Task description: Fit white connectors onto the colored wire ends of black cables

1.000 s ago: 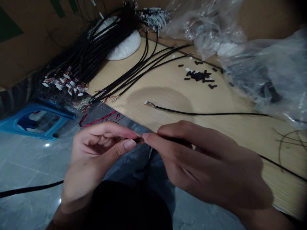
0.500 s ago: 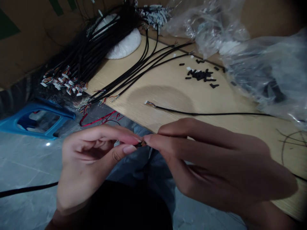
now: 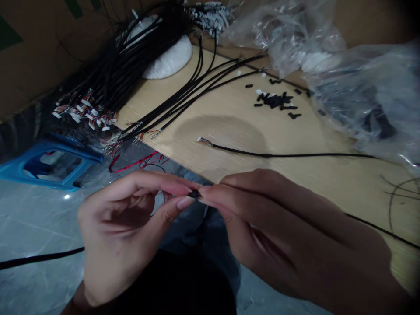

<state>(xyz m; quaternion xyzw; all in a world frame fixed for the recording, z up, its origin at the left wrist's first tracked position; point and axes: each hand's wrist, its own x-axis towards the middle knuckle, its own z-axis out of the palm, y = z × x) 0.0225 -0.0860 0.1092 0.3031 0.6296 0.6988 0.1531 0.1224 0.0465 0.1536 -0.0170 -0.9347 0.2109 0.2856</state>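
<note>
My left hand (image 3: 121,227) is closed in a pinch, thumb and forefinger on the end of a black cable (image 3: 42,259) that trails out past the wrist to the left. Opposite it, my right hand (image 3: 282,227) is pinched too, its fingertips touching the left ones. A small black piece (image 3: 194,194) shows between the two pinches; what the right fingertips grip is mostly hidden. Beyond the hands, on the table, lies another cable (image 3: 295,155) with a white connector (image 3: 199,139) on coloured wires.
Several small black sleeves (image 3: 277,101) lie scattered on the wooden table (image 3: 226,131). Cables with bare wire ends (image 3: 183,94) cross its left side, near a big cable bundle (image 3: 131,74). Clear plastic bags (image 3: 354,96) are at the right; a blue stool (image 3: 59,162) stands on the floor.
Orange-brown wires seen between the fingertips are now out of sight, and a black piece shows there. The right hand has shifted slightly down, and the fingertips are closer together.
</note>
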